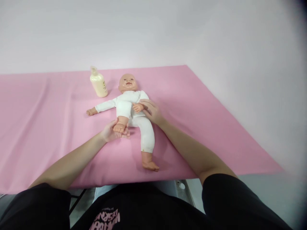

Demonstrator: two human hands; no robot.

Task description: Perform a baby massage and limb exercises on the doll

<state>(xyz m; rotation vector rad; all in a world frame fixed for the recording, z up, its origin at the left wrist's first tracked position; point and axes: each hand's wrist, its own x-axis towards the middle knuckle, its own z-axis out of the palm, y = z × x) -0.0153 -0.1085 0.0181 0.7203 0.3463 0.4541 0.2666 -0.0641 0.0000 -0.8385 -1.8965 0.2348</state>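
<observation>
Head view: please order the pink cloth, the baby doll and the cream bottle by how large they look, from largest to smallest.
1. Pink cloth, by far the largest.
2. Baby doll.
3. Cream bottle, smallest; it stands slightly farther from the camera, but the gap is plain.

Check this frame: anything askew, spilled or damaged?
Nothing spilled or damaged. The doll lies on its back on the pink sheet, one leg bent up with its foot in the left hand; the bottle stands upright.
</observation>
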